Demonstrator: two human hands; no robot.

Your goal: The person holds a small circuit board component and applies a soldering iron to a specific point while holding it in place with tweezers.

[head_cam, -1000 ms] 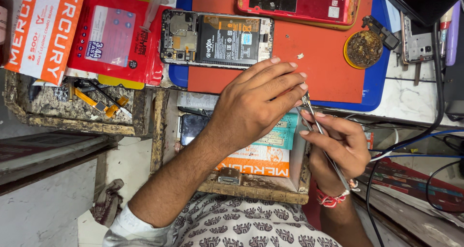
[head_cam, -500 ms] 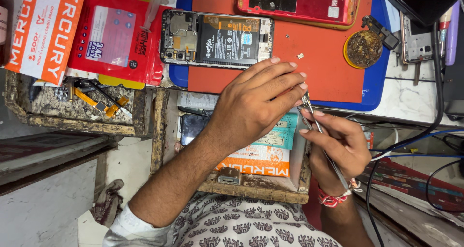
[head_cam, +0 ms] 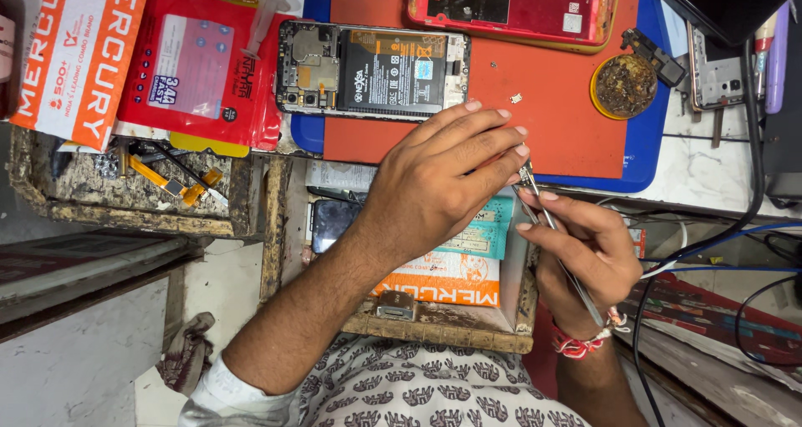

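My left hand [head_cam: 443, 185] reaches over an open wooden drawer [head_cam: 443, 331], fingers held together at the edge of the orange work mat [head_cam: 551, 118]. Its fingertips pinch a small metal piece [head_cam: 528, 175], mostly hidden by the fingers. My right hand [head_cam: 589, 256], with a red thread on the wrist, grips thin tweezers [head_cam: 561, 251] whose tips meet that piece. Just beyond the hands an opened phone [head_cam: 373, 66] lies with its battery and board showing. A tiny loose part [head_cam: 515, 99] sits on the mat.
A red phone shell [head_cam: 511, 5] lies at the top. A round tin of brass wool [head_cam: 628, 84] sits right. Orange and red packages [head_cam: 125, 59] lie left. The drawer holds a dark phone [head_cam: 332, 222], teal and orange packets. Cables [head_cam: 718, 243] run right.
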